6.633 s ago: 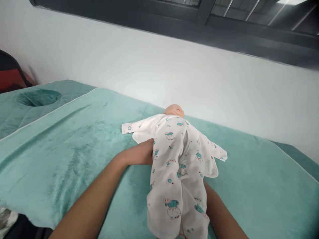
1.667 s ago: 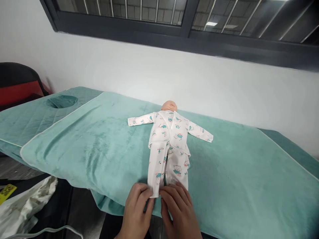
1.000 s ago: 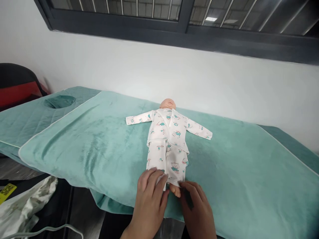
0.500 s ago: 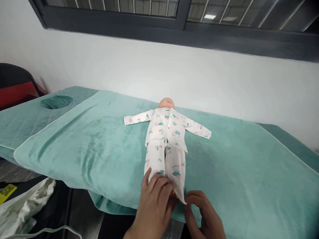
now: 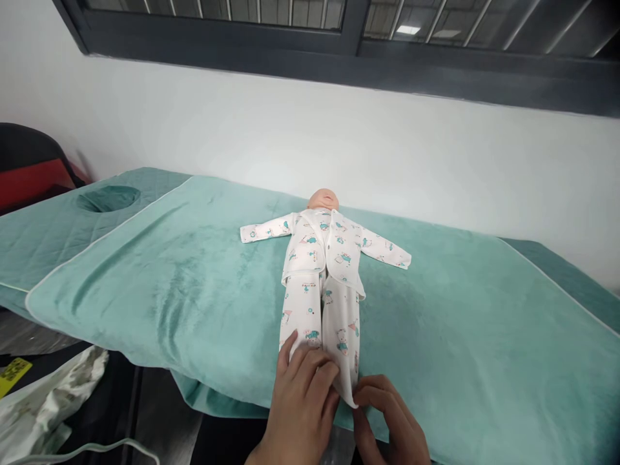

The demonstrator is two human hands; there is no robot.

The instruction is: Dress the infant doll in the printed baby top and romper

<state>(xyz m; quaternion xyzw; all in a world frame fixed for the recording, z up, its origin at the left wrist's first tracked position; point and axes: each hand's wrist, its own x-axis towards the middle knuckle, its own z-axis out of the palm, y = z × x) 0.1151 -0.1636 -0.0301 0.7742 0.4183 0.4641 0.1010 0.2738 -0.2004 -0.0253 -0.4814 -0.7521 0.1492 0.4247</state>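
Note:
A baby doll point(image 5: 323, 199) lies on its back on a green blanket point(image 5: 208, 278), its head toward the wall. It wears a white printed jacket point(image 5: 320, 245) with sleeves spread wide, and white printed trousers point(image 5: 303, 303). My left hand point(image 5: 305, 397) lies over the lower trouser legs, its curled fingers gripping the cloth; what is under them is hidden. With thumb and forefinger, my right hand point(image 5: 390, 413) pinches the hem corner of the right-side trouser leg, which is drawn to a point toward me.
The blanket covers a padded bed with a round hole point(image 5: 109, 198) at its left end. Behind stand a white wall point(image 5: 310, 129) and a dark window frame point(image 5: 271, 55). A black and red chair point(image 5: 33, 168), crumpled white cloth point(image 5: 58, 400) and a cable point(image 5: 92, 447) are at left.
My right hand has moved slightly left and down, pulling the trouser hem with it, so the leg looks straighter. An orange-red spot by my left fingers is now covered.

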